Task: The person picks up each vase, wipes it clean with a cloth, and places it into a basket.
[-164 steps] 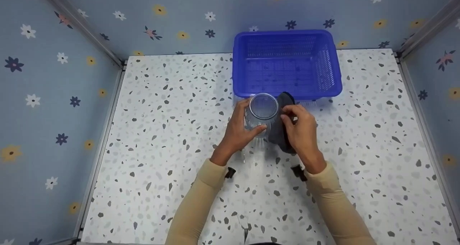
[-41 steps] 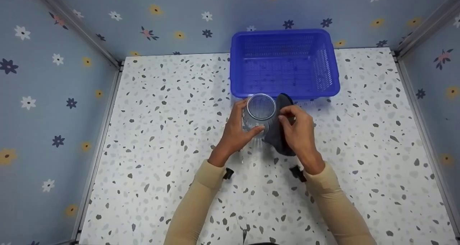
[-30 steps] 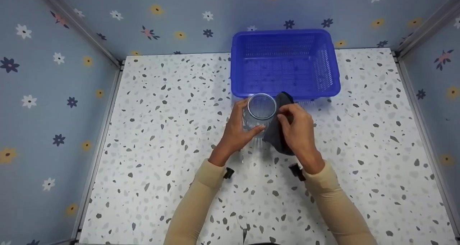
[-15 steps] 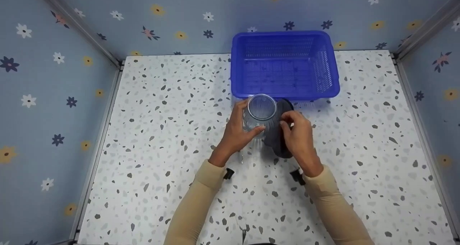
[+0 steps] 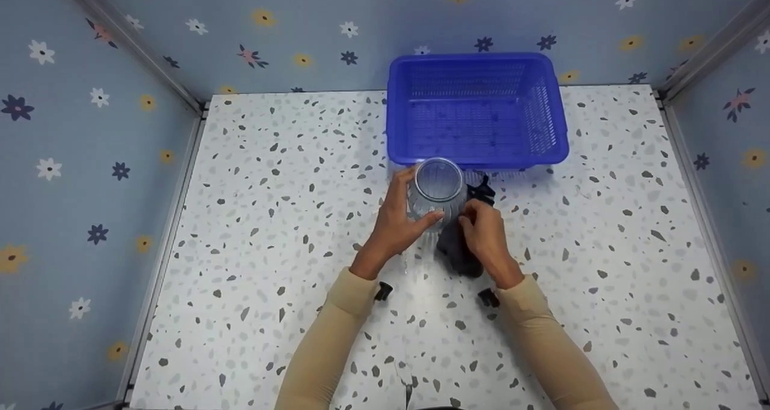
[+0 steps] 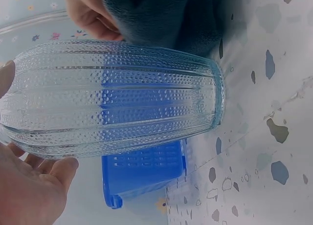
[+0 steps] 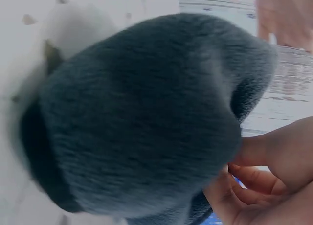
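Observation:
A clear ribbed glass vase (image 5: 439, 184) with a dotted texture stands upright on the speckled table, as the left wrist view shows from the side. My left hand (image 5: 397, 217) holds it round its left side, thumb in front. On its right side, my right hand (image 5: 486, 229) pinches a dark grey plush cloth (image 7: 142, 117) between thumb and fingers. The cloth hangs bunched beside the vase, and in the left wrist view it lies close along the glass. Whether it touches the glass everywhere is hidden.
A blue plastic basket (image 5: 478, 160) with slotted walls stands behind the vase, against the flowered back wall (image 5: 210, 55). Flowered panels also close off the left and right sides. Small black wrist mounts (image 5: 383, 291) show by the sleeves.
My right hand has shifted toward me and slightly left, drawing the cloth down along the vase. The cloth now looks more bunched. My left hand and the vase stay in place.

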The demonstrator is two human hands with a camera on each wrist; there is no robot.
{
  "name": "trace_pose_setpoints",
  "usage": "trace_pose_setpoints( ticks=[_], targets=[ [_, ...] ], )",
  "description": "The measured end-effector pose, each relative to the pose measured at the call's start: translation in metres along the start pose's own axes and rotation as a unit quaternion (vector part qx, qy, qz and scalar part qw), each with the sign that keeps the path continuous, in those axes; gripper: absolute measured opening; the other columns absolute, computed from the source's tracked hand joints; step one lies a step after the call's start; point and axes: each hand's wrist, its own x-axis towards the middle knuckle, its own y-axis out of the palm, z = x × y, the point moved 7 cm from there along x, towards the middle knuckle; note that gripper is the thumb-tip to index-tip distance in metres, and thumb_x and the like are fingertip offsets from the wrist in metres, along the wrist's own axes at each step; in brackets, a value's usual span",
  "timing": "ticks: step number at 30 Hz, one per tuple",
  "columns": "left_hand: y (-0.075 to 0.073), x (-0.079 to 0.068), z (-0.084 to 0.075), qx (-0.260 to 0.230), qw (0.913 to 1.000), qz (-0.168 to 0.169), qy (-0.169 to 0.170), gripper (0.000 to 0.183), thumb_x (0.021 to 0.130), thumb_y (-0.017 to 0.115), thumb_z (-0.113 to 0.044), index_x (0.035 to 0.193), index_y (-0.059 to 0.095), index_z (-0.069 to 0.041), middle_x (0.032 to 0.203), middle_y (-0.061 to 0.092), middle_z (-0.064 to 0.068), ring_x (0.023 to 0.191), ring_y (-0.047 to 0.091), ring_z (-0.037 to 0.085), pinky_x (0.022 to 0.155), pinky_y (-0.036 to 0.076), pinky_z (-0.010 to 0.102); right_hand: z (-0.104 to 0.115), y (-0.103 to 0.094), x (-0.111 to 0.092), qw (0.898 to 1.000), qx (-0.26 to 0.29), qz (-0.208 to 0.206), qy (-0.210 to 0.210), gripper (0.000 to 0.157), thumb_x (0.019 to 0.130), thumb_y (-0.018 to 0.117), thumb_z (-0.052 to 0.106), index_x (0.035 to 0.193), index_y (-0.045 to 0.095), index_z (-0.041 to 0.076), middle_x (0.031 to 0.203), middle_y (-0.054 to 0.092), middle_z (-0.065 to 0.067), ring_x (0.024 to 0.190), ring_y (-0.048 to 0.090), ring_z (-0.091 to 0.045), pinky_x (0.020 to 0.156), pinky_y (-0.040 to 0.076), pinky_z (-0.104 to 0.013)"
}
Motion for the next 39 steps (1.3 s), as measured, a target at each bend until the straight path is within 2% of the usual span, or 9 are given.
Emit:
trace_pose_setpoints(
  ticks=[5, 9, 19, 26, 32, 39],
  targets=[
    [0.001, -0.001, -0.001, -0.002, 1.0000, 0.003, -0.001, 0.084, 0.089, 0.088, -0.028, 0.152, 0.039, -0.002, 0.159, 0.042, 0.016, 0.149, 0.041, 0.028, 0.120, 0.038, 0.044, -0.005, 0.003, 0.000, 1.000, 0.000, 0.007, 0.004, 0.006, 0.093, 0.069, -0.008, 0.093, 0.068, -0.002, 0.086, 0.068, -0.019, 0.081, 0.064, -0.035, 0.075, 0.050, -0.049],
    [0.002, -0.001, 0.000, 0.004, 0.9999, 0.009, -0.008, 0.083, 0.090, 0.087, -0.029, 0.152, 0.039, -0.002, 0.160, 0.041, 0.016, 0.149, 0.041, 0.028, 0.120, 0.038, 0.045, 0.000, -0.004, -0.002, 1.000, 0.015, 0.005, 0.009, 0.005, 0.095, 0.068, -0.009, 0.098, 0.069, -0.005, 0.089, 0.070, -0.021, 0.083, 0.066, -0.036, 0.076, 0.050, -0.047],
    [0.000, -0.002, 0.001, 0.000, 0.9998, 0.011, -0.015, 0.084, 0.091, 0.086, -0.030, 0.154, 0.038, -0.003, 0.160, 0.041, 0.015, 0.149, 0.041, 0.027, 0.121, 0.038, 0.045, 0.041, -0.045, -0.007, 0.997, 0.058, -0.045, -0.030, 0.007, 0.096, 0.070, -0.009, 0.102, 0.071, -0.007, 0.097, 0.073, -0.023, 0.091, 0.069, -0.036, 0.077, 0.051, -0.043],
    [-0.001, -0.001, 0.000, 0.006, 1.0000, 0.003, -0.007, 0.084, 0.089, 0.087, -0.029, 0.151, 0.039, 0.000, 0.158, 0.043, 0.017, 0.149, 0.042, 0.029, 0.122, 0.036, 0.043, 0.068, -0.061, -0.006, 0.994, 0.060, -0.070, -0.055, 0.006, 0.095, 0.072, -0.007, 0.102, 0.072, -0.007, 0.098, 0.073, -0.021, 0.088, 0.071, -0.034, 0.075, 0.053, -0.041],
    [0.000, 0.000, 0.000, 0.000, 1.0000, 0.000, -0.001, 0.084, 0.088, 0.088, -0.029, 0.150, 0.040, 0.000, 0.157, 0.044, 0.017, 0.148, 0.043, 0.029, 0.122, 0.037, 0.042, 0.080, -0.065, -0.005, 0.993, 0.048, -0.078, -0.070, 0.006, 0.096, 0.072, -0.007, 0.102, 0.073, -0.007, 0.099, 0.072, -0.022, 0.090, 0.072, -0.037, 0.081, 0.058, -0.049],
    [0.000, 0.000, 0.001, -0.001, 1.0000, 0.005, -0.007, 0.085, 0.089, 0.087, -0.029, 0.152, 0.038, 0.000, 0.159, 0.042, 0.017, 0.148, 0.042, 0.028, 0.122, 0.036, 0.042, 0.078, -0.064, -0.005, 0.992, 0.039, -0.082, -0.085, 0.006, 0.096, 0.072, -0.006, 0.102, 0.073, -0.007, 0.098, 0.071, -0.022, 0.089, 0.072, -0.036, 0.078, 0.057, -0.048]
  ],
)
